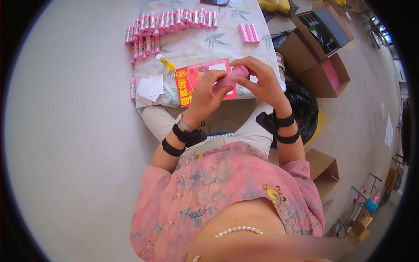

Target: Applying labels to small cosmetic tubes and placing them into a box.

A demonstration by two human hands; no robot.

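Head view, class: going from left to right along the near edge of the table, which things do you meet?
Lone pink roll → white paper slips → yellow glue stick → red printed sheet → left hand → pink roll being held → right hand.

1. A small pink cylindrical roll [230,78] lies slanted between both hands, its rounded right end raised and its lower left part hidden behind the fingers. It hangs above the near edge of the table, over a red printed paper sheet.
2. The left hand [205,94] wraps the roll's lower end from the left, thumb and fingers curled around it.
3. The right hand [257,81] cups the roll's upper end from the right, fingertips touching its top.
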